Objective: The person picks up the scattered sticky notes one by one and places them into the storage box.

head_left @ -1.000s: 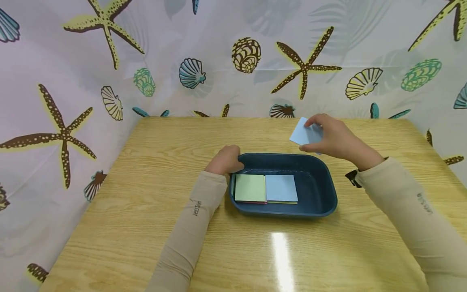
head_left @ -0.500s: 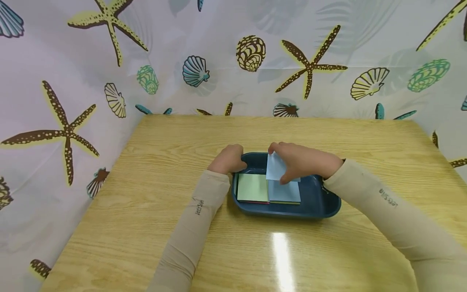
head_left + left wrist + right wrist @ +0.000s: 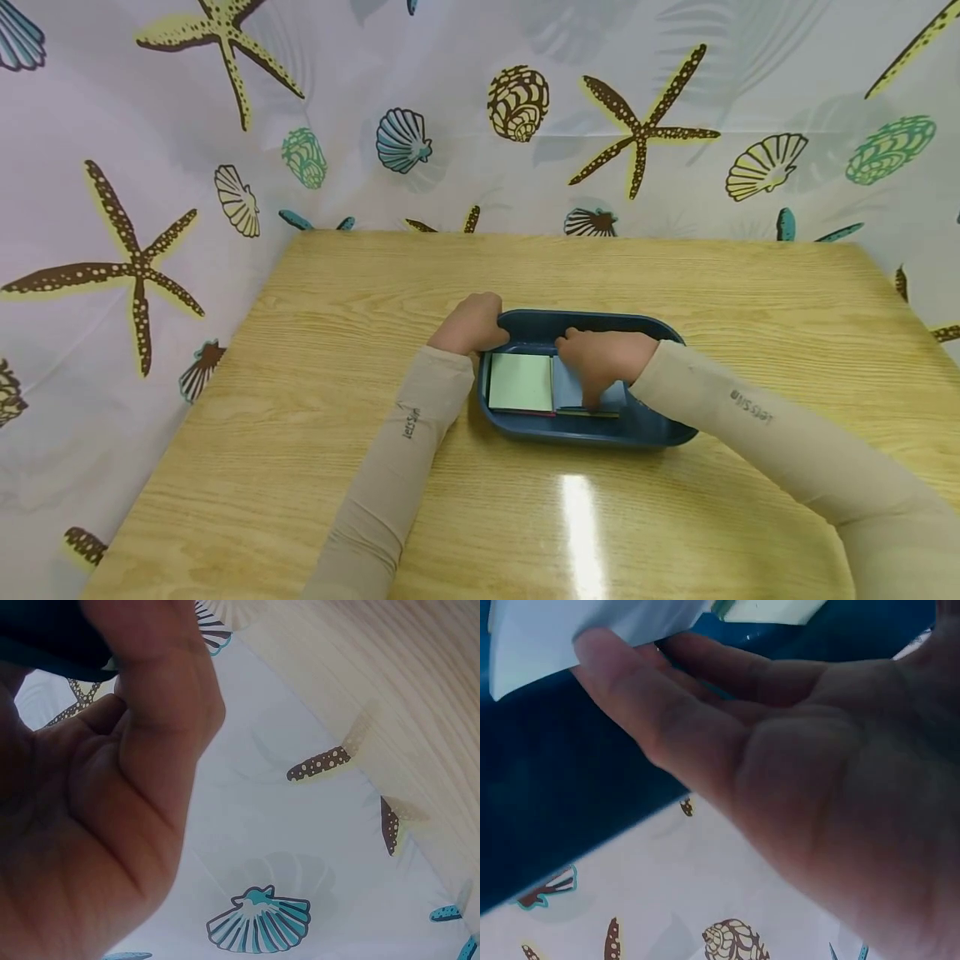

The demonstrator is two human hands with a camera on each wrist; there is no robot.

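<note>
A dark blue plastic bin (image 3: pixel 651 429) stands on the table, holding two square stacks of sticky notes side by side. My left hand (image 3: pixel 470 323) grips the bin's left rim; the left wrist view shows its fingers curled at the bin wall (image 3: pixel 45 637). Inside the bin, my right hand (image 3: pixel 607 360) pinches a light blue sticky note pad (image 3: pixel 536 652) between thumb and fingers, over the right-hand stack. Its fingers cover much of that stack. The left-hand stack has a pale green pad (image 3: pixel 520 382) on top, with a pink edge showing beneath.
The wooden table (image 3: pixel 360 333) extends around the bin. Behind it and at the sides hangs a white cloth (image 3: pixel 450 75) printed with starfish and shells. The bin's right end shows bare floor beside the stacks.
My right hand has carried the light blue pad from beyond the bin's back right rim, leftward and down onto the right-hand stack. My left hand has stayed on the rim.
</note>
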